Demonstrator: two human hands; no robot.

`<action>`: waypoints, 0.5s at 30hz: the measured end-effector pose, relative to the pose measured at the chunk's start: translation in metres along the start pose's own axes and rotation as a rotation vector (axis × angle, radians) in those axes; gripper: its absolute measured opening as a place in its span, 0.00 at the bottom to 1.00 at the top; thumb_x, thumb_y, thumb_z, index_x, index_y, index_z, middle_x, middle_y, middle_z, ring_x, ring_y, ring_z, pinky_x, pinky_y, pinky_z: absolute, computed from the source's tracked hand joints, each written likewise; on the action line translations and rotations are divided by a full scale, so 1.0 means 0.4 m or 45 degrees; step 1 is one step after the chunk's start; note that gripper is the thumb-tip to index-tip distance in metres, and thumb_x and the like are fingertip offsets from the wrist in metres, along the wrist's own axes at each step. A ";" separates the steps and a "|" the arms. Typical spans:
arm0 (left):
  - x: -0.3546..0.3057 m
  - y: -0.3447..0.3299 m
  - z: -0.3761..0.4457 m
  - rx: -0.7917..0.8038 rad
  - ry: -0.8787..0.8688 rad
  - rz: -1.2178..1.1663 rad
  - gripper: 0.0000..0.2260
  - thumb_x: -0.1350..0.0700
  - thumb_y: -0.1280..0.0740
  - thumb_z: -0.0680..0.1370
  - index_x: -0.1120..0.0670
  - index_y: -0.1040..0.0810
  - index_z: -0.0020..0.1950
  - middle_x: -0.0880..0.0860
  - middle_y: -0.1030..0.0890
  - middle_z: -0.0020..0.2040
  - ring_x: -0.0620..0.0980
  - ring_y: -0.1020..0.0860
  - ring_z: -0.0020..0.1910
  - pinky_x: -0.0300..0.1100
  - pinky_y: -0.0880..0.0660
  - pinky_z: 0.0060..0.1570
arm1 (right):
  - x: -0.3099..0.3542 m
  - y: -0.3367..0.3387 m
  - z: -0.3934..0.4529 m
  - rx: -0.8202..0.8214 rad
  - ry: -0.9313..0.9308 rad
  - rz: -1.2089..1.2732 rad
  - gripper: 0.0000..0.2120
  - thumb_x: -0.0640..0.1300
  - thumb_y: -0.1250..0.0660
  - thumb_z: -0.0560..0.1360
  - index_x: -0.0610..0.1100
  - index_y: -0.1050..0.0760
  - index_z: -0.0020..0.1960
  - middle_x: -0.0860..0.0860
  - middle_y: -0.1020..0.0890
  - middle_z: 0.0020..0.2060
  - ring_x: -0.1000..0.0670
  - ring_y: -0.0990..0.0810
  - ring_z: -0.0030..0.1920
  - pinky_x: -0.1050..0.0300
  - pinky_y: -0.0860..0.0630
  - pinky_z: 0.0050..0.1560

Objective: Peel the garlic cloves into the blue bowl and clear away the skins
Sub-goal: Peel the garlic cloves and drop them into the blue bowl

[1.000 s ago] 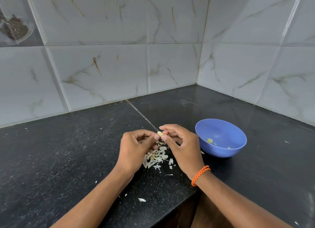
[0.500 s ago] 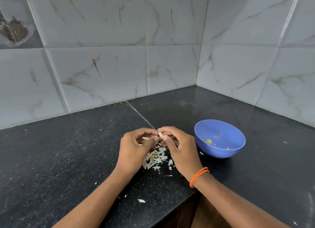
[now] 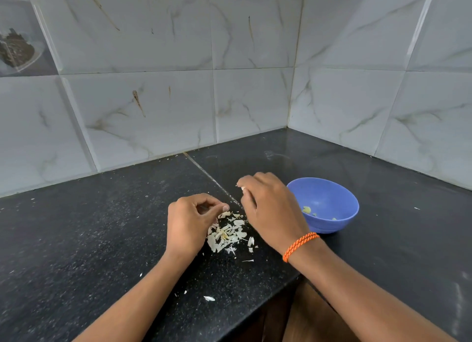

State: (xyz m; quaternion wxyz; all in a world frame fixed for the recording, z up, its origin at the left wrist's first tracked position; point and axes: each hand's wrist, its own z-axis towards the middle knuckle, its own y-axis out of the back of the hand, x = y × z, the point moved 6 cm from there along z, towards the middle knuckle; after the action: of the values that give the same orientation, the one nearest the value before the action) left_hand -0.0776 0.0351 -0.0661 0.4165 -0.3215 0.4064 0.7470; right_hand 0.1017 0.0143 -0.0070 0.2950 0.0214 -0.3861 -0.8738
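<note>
My right hand hovers over the black counter, just left of the blue bowl. Its fingertips pinch a small pale garlic clove, mostly hidden by the fingers. My left hand rests on the counter with its fingers curled and the thumb tip against a fingertip; I see nothing held between them. A pile of white garlic skins lies between the two hands. A few peeled yellowish pieces sit inside the bowl.
Stray skin flakes lie near the counter's front edge. Tiled walls meet in a corner behind the bowl. The counter edge drops off below my right forearm. An orange thread band circles my right wrist.
The hands were together on one clove. Now my right hand has lifted away up and to the right with the clove, and my left hand stays by the skins.
</note>
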 end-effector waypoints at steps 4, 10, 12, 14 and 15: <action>0.021 -0.001 0.002 0.026 0.039 0.004 0.04 0.58 0.21 0.78 0.48 0.09 0.48 0.39 0.12 0.41 0.38 0.14 0.41 0.36 0.18 0.44 | -0.100 0.056 0.026 0.053 -0.308 0.037 0.10 0.40 0.33 0.79 0.50 0.14 0.51 0.49 0.18 0.45 0.46 0.20 0.45 0.51 0.22 0.43; 0.025 0.004 0.001 0.040 0.037 0.025 0.06 0.60 0.21 0.79 0.48 0.09 0.49 0.38 0.12 0.42 0.37 0.14 0.43 0.27 0.23 0.43 | -0.215 0.086 -0.012 0.161 -0.615 -0.033 0.11 0.39 0.35 0.78 0.52 0.17 0.49 0.51 0.20 0.44 0.47 0.21 0.47 0.51 0.25 0.40; 0.024 0.007 0.000 0.031 0.037 0.032 0.06 0.59 0.21 0.79 0.48 0.09 0.49 0.38 0.12 0.42 0.38 0.14 0.43 0.29 0.21 0.43 | -0.236 0.086 -0.026 0.217 -0.679 -0.044 0.11 0.39 0.35 0.77 0.52 0.20 0.53 0.51 0.20 0.42 0.46 0.21 0.45 0.54 0.31 0.36; 0.022 0.010 -0.002 0.021 0.041 0.044 0.06 0.58 0.21 0.79 0.46 0.09 0.50 0.38 0.12 0.42 0.38 0.14 0.42 0.35 0.18 0.44 | -0.253 0.087 -0.037 0.237 -0.743 -0.062 0.07 0.39 0.35 0.76 0.48 0.20 0.49 0.50 0.18 0.40 0.43 0.20 0.43 0.52 0.29 0.34; 0.023 0.012 -0.003 0.014 0.052 0.036 0.06 0.58 0.22 0.80 0.46 0.09 0.50 0.38 0.12 0.42 0.38 0.13 0.43 0.37 0.17 0.46 | -0.258 0.089 -0.039 0.228 -0.756 -0.080 0.06 0.39 0.35 0.77 0.44 0.19 0.46 0.47 0.17 0.39 0.41 0.19 0.43 0.50 0.27 0.35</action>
State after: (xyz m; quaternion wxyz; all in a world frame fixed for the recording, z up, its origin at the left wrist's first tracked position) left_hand -0.0857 0.0356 -0.0725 0.3993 -0.3287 0.4233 0.7439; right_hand 0.2088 0.0403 -0.0132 0.1393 -0.1969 -0.5300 -0.8130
